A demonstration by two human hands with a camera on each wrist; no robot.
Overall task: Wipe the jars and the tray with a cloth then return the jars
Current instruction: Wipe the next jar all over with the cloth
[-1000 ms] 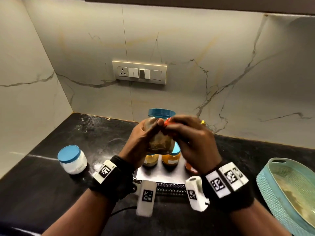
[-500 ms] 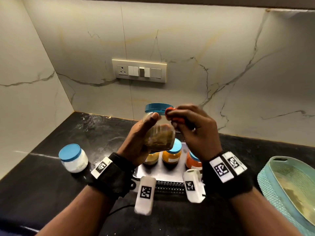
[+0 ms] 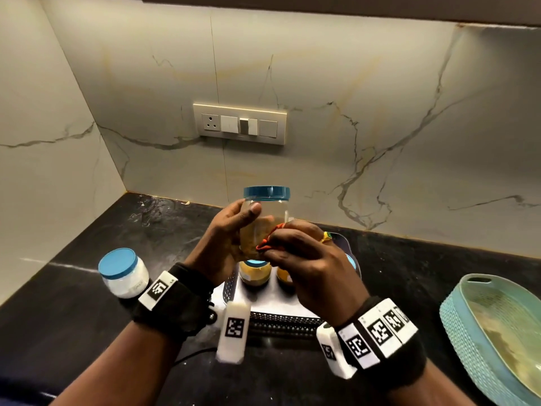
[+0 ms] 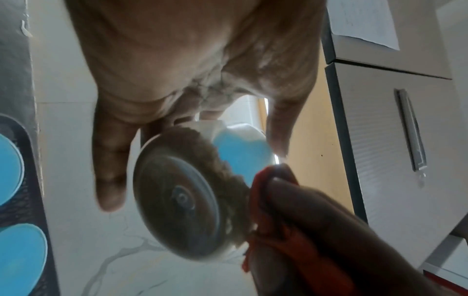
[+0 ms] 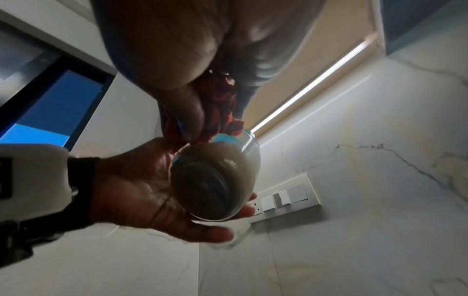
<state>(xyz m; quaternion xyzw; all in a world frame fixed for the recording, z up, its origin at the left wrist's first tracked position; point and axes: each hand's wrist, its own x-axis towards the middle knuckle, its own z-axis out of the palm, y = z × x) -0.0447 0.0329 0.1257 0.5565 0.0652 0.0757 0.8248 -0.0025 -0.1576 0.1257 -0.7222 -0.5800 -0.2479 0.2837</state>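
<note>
My left hand grips a clear jar with a blue lid and brownish contents, upright above the tray. My right hand pinches a bunched red cloth and presses it against the jar's lower right side. The left wrist view shows the jar's base with the red cloth touching its edge. In the right wrist view the cloth meets the jar cradled in my left palm. A metal tray below holds jars with blue lids, including a yellow one.
A white jar with a blue lid stands on the black counter left of the tray. A teal woven basket sits at the right edge. A switch plate is on the marble wall behind.
The jar rose a little in my left hand. My right hand slid the red cloth from near the lid down to the jar's lower side.
</note>
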